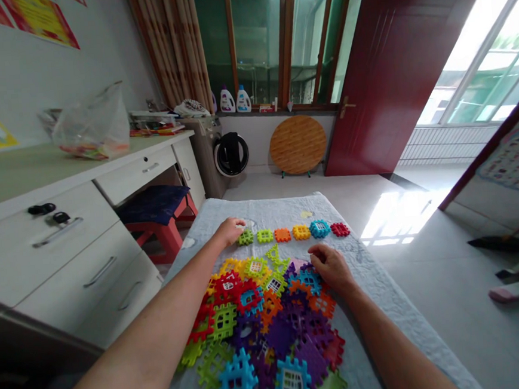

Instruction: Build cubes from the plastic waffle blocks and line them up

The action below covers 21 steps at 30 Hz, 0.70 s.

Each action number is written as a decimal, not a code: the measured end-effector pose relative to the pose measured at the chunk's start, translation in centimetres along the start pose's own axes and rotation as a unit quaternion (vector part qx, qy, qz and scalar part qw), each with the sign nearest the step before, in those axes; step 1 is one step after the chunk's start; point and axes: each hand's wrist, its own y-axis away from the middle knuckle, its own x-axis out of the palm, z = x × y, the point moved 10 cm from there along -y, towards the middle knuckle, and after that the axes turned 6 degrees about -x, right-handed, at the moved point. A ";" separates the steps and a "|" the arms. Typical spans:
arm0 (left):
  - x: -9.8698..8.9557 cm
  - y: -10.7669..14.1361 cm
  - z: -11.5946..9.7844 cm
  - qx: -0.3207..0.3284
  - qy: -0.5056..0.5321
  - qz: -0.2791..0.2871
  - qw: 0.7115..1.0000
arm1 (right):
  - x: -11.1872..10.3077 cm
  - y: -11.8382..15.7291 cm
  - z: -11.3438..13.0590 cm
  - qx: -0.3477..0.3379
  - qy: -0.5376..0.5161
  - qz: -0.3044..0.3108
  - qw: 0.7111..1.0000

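Observation:
A row of plastic interlocking blocks lies across the cloth. At its left end my left hand point(232, 230) has its fingers closed at the edge of a green block point(245, 237). To the right follow a light green block point(265, 236), an orange block point(283, 235), a yellow block point(301, 232), a blue block point(320, 228) and a red block point(340, 229). My right hand point(331, 267) is loosely curled at the upper right of a heap of mixed block panels point(282, 333), thumb and forefinger apart, with nothing visible in it. A light green triangular piece point(273, 253) lies between heap and row.
The table is covered with a pale blue cloth point(362, 306). On the left stand a white desk point(86, 223) with a plastic bag point(96, 126) and a red stool point(163, 226). Behind are a washing machine point(207, 156), a round wooden tabletop point(298, 144) and a red door point(394, 76).

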 end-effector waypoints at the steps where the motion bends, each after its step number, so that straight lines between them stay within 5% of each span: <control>1: 0.0 0.0 0.0 0.002 -0.011 0.005 1.000 | 0.0 0.0 0.0 -0.001 0.001 -0.002 1.000; 11: 2.2 0.5 -0.3 0.041 -0.082 0.111 0.990 | -0.4 0.0 -0.1 -0.005 -0.007 -0.019 1.000; 21: 2.3 1.0 -1.5 0.067 -0.126 0.130 0.981 | -0.2 0.1 -0.3 -0.013 -0.010 -0.016 1.000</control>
